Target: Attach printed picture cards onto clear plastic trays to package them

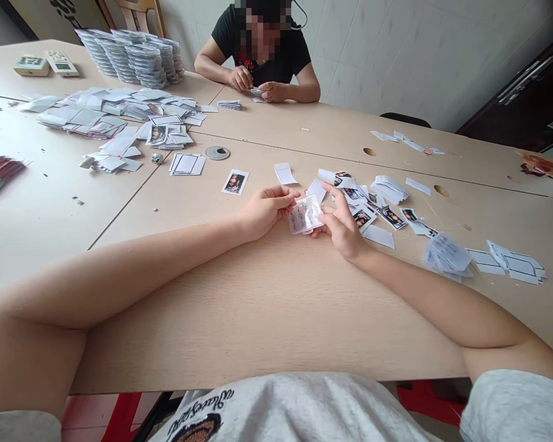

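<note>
Light wood worktop (267,319), near mid-front: small clear plastic bag (306,215) pinched at both sides betw fingertips of L hand (267,212) & R hand (341,224), held flat, gentle grip for good control; photo cards (364,215) just beyond R hand

Heather-grey cotton T-shirt (295,411), fine speckled knit, short-sleeved. Chest print (196,426): curved black script over a round dark emblem with a brownish centre, cut off by the lower frame edge. Left sleeve (21,426) and right sleeve (513,408) match the body fabric; left arm (120,276) and right arm (442,313) bare down to the left hand (265,212) and right hand (341,221).
</note>
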Demonstrator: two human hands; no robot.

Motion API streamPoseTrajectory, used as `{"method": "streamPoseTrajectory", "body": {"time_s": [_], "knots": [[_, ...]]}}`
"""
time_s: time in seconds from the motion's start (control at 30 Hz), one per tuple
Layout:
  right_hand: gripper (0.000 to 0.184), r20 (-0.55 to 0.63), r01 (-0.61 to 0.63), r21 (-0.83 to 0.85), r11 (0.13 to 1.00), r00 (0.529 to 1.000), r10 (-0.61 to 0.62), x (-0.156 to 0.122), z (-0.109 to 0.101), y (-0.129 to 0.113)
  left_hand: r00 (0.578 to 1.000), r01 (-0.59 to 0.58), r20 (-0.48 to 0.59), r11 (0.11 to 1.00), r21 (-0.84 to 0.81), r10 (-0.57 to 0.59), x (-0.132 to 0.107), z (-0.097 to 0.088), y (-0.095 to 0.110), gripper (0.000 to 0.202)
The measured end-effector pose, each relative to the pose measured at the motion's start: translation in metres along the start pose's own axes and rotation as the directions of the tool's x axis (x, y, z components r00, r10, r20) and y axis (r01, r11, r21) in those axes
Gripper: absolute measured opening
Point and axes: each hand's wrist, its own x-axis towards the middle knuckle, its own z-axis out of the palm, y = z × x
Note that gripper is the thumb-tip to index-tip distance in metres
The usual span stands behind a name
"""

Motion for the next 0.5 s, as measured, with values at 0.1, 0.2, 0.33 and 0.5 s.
{"method": "streamPoseTrajectory", "body": {"time_s": [0.1, 0.2, 0.33, 0.5], "knots": [[0.069, 0.002, 0.000, -0.012, 1.000, 1.000, 0.000, -0.0001, -0.0003, 0.0005, 0.999, 0.025, -0.020, 1.000, -0.011, -0.025, 0.0004, 0.0001, 0.0009, 0.004], [0.067, -0.001, 0.008, 0.008, 1.000, 1.000, -0.008, -0.0004, -0.0002, 0.0001, 1.000, 0.019, -0.010, 1.000, 0.006, -0.019, 0.0007, -0.0010, 0.0012, 0.009], [0.066, -0.004, 0.021, 0.045, 0.999, 1.000, -0.021, -0.0005, 0.0001, -0.0009, 1.000, 0.015, 0.026, 1.000, 0.018, -0.015, 0.0004, -0.0019, 0.0013, 0.020], [0.068, 0.003, 0.013, 0.023, 1.000, 1.000, -0.013, -0.0002, 0.0001, -0.0006, 1.000, 0.028, 0.010, 0.999, 0.024, -0.028, -0.0002, -0.0003, 0.0020, 0.026]]}}
